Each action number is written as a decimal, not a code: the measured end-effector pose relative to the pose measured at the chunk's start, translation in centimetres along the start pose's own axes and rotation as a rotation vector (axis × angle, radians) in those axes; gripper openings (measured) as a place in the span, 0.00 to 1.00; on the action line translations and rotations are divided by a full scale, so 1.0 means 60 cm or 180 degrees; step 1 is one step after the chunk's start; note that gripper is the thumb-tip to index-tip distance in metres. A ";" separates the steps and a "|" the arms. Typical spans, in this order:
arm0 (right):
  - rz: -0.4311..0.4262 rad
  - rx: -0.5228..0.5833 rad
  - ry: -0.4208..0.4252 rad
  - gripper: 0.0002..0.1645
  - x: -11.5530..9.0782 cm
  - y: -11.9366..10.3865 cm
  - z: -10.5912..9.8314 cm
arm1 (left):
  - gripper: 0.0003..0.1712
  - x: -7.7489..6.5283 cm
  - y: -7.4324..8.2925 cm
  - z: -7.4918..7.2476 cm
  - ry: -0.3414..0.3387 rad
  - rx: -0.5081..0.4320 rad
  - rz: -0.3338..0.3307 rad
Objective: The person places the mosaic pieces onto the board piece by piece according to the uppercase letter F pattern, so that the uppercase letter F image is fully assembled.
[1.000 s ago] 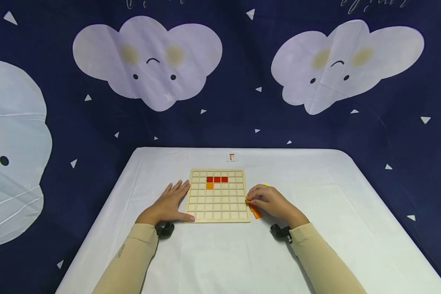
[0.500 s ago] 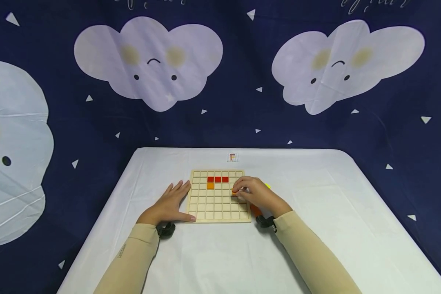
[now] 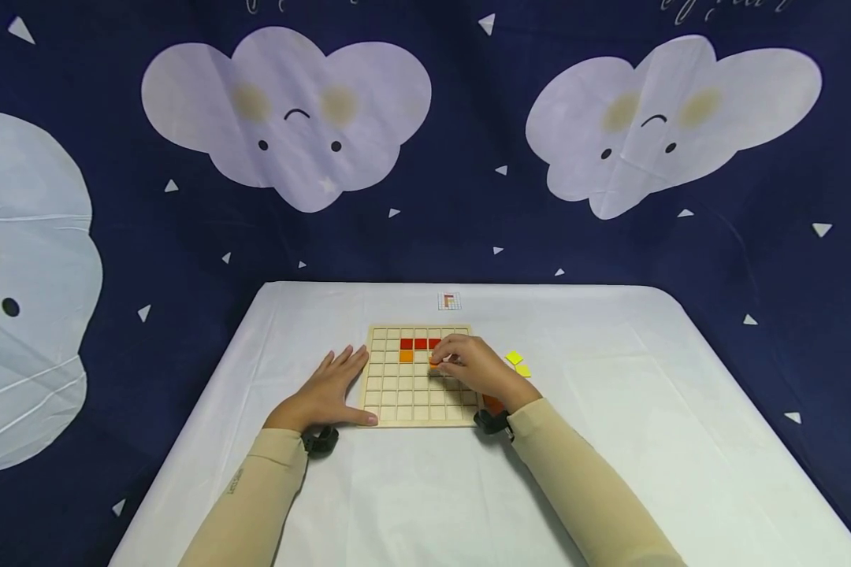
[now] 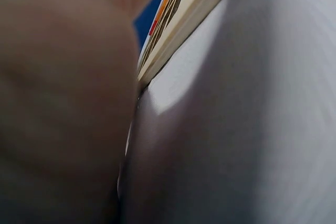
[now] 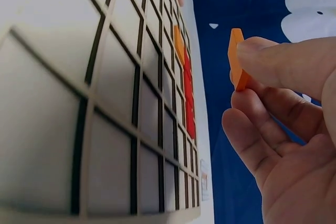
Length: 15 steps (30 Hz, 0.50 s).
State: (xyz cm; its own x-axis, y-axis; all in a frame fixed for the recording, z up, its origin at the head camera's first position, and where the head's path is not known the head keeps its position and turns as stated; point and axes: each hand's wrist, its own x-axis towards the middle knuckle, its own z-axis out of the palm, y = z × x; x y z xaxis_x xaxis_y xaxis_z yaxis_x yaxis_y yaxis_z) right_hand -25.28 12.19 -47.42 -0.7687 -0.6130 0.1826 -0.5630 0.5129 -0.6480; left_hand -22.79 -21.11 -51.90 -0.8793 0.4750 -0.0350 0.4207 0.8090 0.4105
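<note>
My right hand (image 3: pixel 478 368) is over the right half of a wooden grid board (image 3: pixel 390 398), pinching an orange square tile (image 5: pixel 235 59) between thumb and fingers. In the right wrist view the tile is held on edge, clear of the board. Three red tiles (image 3: pixel 421 344) lie in a row in the board's upper cells, with one orange tile (image 3: pixel 406 357) in the cell below the leftmost. My left hand (image 3: pixel 326 392) rests spread at the board's left edge, fingertips at its upper side and thumb at the lower corner. The left wrist view mostly shows the palm (image 4: pixel 63 98) and the board's side.
Two yellow tiles (image 3: pixel 522 370) lie on the white table (image 3: pixel 610 441) right of the board. More orange pieces (image 3: pixel 492 404) are partly hidden under my right wrist. A small printed pattern card (image 3: pixel 450 302) lies beyond the board. A dark cloth with clouds (image 3: pixel 468 236) hangs behind.
My right hand has carried an orange tile from beside the board leftward over its cells. The yellow tiles have come into fuller view. The left hand has stayed in place.
</note>
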 end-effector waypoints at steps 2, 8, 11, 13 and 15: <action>0.0010 0.0015 0.0000 0.10 0.004 -0.002 0.002 | 0.82 0.000 0.001 -0.001 -0.0001 -0.0006 0.0013; 0.0090 0.0028 0.0033 0.10 0.015 -0.004 0.010 | 0.82 -0.001 0.001 -0.002 -0.0001 -0.0009 0.0035; 0.0097 0.0037 0.0071 0.10 0.017 -0.007 0.013 | 0.82 -0.002 0.001 -0.003 -0.0007 -0.0023 0.0031; 0.0069 0.0017 0.0082 0.09 0.018 -0.009 0.016 | 0.82 -0.002 0.001 -0.003 -0.0006 -0.0024 0.0027; 0.0046 -0.0026 0.0088 0.09 0.019 -0.008 0.018 | 0.82 -0.001 0.002 -0.002 -0.0006 -0.0014 0.0030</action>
State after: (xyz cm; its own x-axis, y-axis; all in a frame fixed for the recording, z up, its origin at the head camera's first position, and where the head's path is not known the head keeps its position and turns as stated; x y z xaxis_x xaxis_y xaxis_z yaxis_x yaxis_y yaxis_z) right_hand -25.53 10.60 -47.69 -0.7847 -0.5888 0.1937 -0.5542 0.5265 -0.6447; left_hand -22.70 -21.08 -51.70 -0.8749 0.4831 -0.0329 0.4278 0.8031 0.4147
